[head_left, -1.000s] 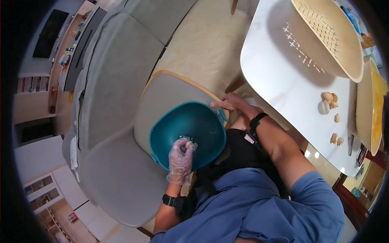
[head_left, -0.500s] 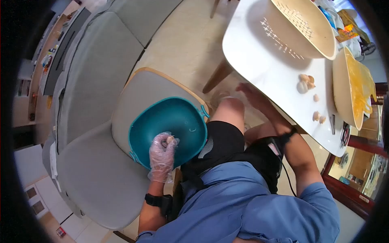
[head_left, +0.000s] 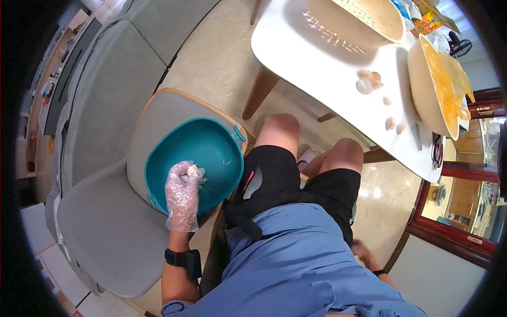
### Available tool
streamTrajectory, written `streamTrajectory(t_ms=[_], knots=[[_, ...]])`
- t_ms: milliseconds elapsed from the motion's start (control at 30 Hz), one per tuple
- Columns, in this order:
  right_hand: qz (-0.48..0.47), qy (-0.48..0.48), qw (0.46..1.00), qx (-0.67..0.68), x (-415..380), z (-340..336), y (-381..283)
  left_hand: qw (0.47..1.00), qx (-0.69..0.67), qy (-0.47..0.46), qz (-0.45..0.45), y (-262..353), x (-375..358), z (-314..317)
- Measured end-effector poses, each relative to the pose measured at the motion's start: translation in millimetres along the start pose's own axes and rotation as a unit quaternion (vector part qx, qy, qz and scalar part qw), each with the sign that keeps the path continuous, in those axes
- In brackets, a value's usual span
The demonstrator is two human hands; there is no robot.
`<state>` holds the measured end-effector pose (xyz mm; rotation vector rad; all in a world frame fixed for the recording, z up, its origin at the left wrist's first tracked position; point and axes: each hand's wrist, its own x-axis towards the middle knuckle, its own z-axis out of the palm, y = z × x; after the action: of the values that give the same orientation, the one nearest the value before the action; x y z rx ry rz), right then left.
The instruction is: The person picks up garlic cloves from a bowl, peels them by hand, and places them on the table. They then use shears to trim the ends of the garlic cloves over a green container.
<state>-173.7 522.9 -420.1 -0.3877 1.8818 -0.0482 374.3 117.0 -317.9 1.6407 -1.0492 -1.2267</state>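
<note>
A clear plastic glove covers my left hand [head_left: 182,195], which is closed over the teal basin [head_left: 216,187]. Between its fingertips is a small pale piece [head_left: 191,170], too small to name for certain. A thin white scrap lies inside the basin. My right hand [head_left: 362,251] is bare and low beside my right hip, partly hidden by my clothing and blurred, so its fingers cannot be made out.
The basin rests on a grey chair [head_left: 111,227] beside a grey sofa [head_left: 105,100]. On the white table [head_left: 327,79] are a beige colander [head_left: 364,24], several small pale bulbs [head_left: 369,79], a bin with a yellow bag [head_left: 449,79], a knife [head_left: 417,136] and scissors [head_left: 437,150].
My right hand has moved from beside the table edge back to my hip. My left hand stays over the basin with the small piece. The view has shifted, so the table and basin appear further left.
</note>
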Motion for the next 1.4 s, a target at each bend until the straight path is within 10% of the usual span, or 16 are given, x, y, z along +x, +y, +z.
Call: streamTrajectory(t_ms=[67,733,967,1133,1167,1267,1400], knots=[[-0.004,-0.064,0.997,0.045,50,67,105,1.000,0.006,-0.004,0.000,5,-3,3],[-0.043,-0.239,0.878,0.413,121,172,115,0.994,0.072,-0.011,0.080,25,-13,27],[-0.112,-0.156,0.931,0.310,93,140,39,0.988,0.092,-0.127,-0.002,39,-23,24],[-0.146,-0.146,0.930,0.304,87,115,-6,0.904,0.308,-0.289,-0.074,61,-41,11],[-0.150,-0.146,0.929,0.304,87,108,-14,0.861,0.345,-0.363,0.092,54,-40,6],[-0.157,-0.150,0.929,0.301,83,86,-34,0.799,0.406,-0.411,-0.167,65,-58,13],[-0.155,-0.165,0.929,0.291,83,59,-48,0.720,0.532,-0.440,-0.075,8,-80,-20]])
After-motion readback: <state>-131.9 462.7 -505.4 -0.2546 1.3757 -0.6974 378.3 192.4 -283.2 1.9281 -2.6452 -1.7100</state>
